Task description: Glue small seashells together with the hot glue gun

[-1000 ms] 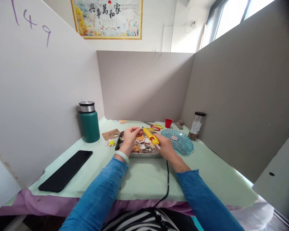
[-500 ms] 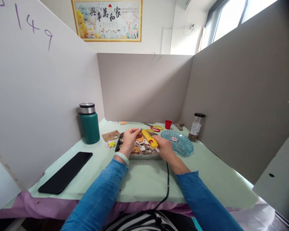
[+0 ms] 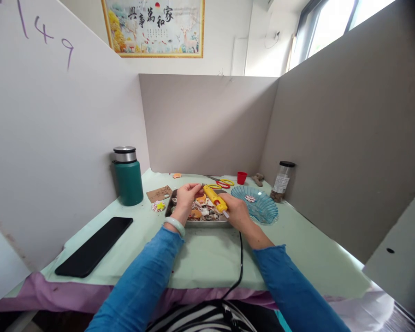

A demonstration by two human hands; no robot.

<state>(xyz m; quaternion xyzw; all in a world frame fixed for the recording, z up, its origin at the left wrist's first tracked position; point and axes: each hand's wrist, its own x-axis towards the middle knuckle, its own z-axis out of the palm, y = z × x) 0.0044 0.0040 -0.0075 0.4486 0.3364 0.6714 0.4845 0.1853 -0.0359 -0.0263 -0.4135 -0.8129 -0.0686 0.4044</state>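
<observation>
A yellow glue gun [image 3: 216, 198] is gripped in the right hand [image 3: 237, 213], its nozzle aimed at a small piece, too small to identify, pinched in the fingers of the left hand [image 3: 186, 198] above a metal tray [image 3: 207, 222] of shells. With the tip so near bare fingertips, a burn or a stray string of glue is judged likely; the cord [image 3: 240, 267] could be snagged on the table edge.

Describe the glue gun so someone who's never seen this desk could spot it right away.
Start at the pale green table cover and find the metal tray of seashells in its middle. Just above the tray, the right hand grips a yellow hot glue gun, nozzle pointing at the left hand. Unlike the yellow-and-red scissors behind, it trails a black cord.
</observation>
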